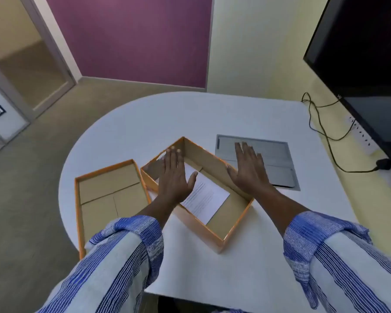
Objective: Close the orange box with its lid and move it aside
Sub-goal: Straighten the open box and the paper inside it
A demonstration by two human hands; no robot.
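Note:
The orange box (226, 227) stands uncovered in the middle of the white table, turned at an angle, with a printed white sheet (209, 199) lying inside. Its lid (106, 197) lies upside down just to the left, reaching the table's left edge. My left hand (174, 175) hovers flat over the box's left part, fingers spread, holding nothing. My right hand (248, 168) hovers flat over the box's right wall, also with nothing in it.
A grey flap panel (278, 161) is set into the white table (190, 116) behind the box. A black cable (325, 136) runs to a plug at the right edge. A large dark screen (370, 64) hangs on the right wall.

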